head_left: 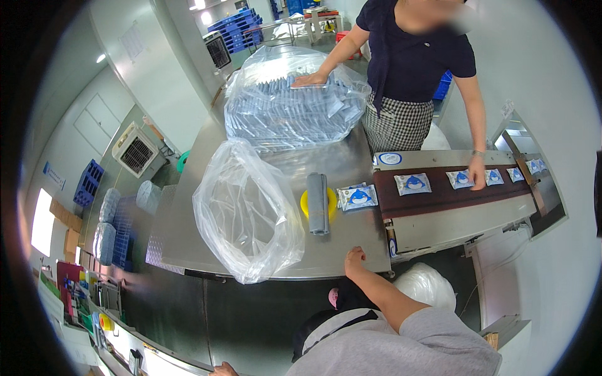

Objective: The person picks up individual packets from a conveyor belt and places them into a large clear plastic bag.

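Steel table (188,238) fills the factory room ahead of me. My right hand (355,255) rests on its near edge, fingers curled together, holding nothing. My left hand (223,370) barely shows; I cannot tell its fingers. 2 pouches (357,197) wait just off the belt (439,195); 6 already ride it, beside a co-worker's hand (478,177). A full bag (295,103) remains.

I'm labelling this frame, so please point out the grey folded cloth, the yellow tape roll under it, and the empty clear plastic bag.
grey folded cloth (318,203), head view, middle of the fold.
yellow tape roll (304,202), head view, left rim.
empty clear plastic bag (248,210), head view, bag's middle.
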{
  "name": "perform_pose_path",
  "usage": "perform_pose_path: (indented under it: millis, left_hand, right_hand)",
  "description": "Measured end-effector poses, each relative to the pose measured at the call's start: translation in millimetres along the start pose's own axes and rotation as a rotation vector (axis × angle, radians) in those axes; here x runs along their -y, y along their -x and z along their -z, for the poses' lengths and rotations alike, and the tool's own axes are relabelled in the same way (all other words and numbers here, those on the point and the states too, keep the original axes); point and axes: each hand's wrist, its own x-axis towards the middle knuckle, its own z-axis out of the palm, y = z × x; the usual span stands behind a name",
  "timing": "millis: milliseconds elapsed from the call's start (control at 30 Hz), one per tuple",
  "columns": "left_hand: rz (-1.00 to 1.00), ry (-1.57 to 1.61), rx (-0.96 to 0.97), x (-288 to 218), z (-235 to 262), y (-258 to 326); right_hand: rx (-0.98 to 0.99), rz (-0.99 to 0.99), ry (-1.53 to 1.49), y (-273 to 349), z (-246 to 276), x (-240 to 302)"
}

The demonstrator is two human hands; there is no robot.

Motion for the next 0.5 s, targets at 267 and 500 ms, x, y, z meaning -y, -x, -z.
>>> perform_pose_path:
  millis: [267,500]
  left_hand:
    - [0.006,0.111,0.094,1.4,59.2,8.0]
    - [-0.140,0.215,-0.495,6.4,9.2,11.2]
  right_hand:
    - [0.137,-0.030,-0.030,-17.4,-13.5,6.2]
    - [-0.016,-0.112,0.052,-9.0,-10.7,-0.1]
